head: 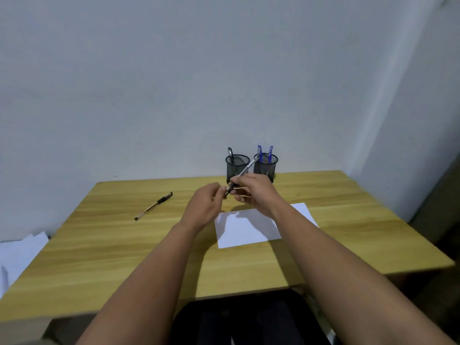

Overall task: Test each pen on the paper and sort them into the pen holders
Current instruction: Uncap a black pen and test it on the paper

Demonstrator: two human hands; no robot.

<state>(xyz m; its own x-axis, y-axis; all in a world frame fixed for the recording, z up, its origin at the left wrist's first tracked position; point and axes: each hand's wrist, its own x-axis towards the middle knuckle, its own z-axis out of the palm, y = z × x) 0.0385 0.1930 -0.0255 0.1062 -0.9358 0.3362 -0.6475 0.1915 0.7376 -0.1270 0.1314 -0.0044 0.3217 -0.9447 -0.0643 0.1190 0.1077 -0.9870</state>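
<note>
From the head view, the person sits at a wooden table (348, 195) with both arms stretched forward and the hands meeting above the far edge of the sheet of paper (246, 230). The right hand (256, 192) has its fingers curled round the barrel of a pen (242, 173), which slants up and away so that its far end crosses in front of the two holders. The left hand (206, 202) pinches the pen's near, lower end with its fingertips; whether it has hold of a cap or the tip itself is too small to tell.

My guess is the cap is coming off, or going back on, around a test stroke. To do it well, the right hand should keep the barrel steady while the left pulls straight along the pen's line, then bring the tip down onto the bare paper just below.

At the back, two black mesh cups stand just beside each other. The left holder (237, 168) has one dark pen (230, 155) in it. The right holder (266, 166) has two blue pens (265, 153) standing upright.

One more black pen (153, 205) lies on the table well to the left, apart from the paper, seemingly not yet sorted
</note>
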